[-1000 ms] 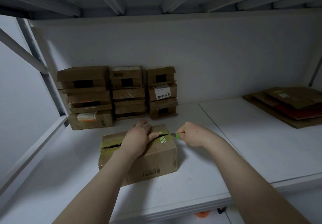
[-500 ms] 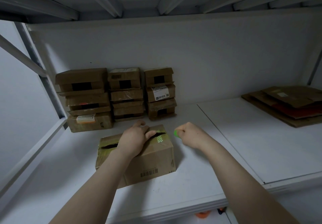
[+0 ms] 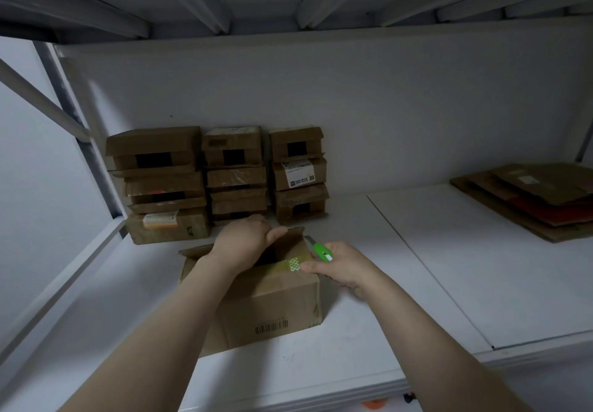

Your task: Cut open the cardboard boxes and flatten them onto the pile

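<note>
Head view. We see the box (image 3: pixel 266 302) standing on the shelf (image 3: pixel 449 267), directly beneath both hands, with its top open. The left hand (image 3: pixel 244 241) grips the far flap (image 3: pixel 290 235): its fingers curl over the flap's upper edge and the thumb lies against its near face, holding the flap raised. The right hand (image 3: pixel 345 267) has its fingers curled round a green cutter (image 3: pixel 321 251), whose tip points away from the fingers toward the far flap's right corner. We cannot tell whether the blade is out. One right fingertip (image 3: pixel 306 267) touches the near flap at the green-patterned tape (image 3: pixel 293 265). Beyond the left fingers, against the back wall, stand three stacks (image 3: pixel 231 180) of closed boxes. Well to the right of the right fingers lies the pile (image 3: pixel 529 199) of flattened cardboard.
</note>
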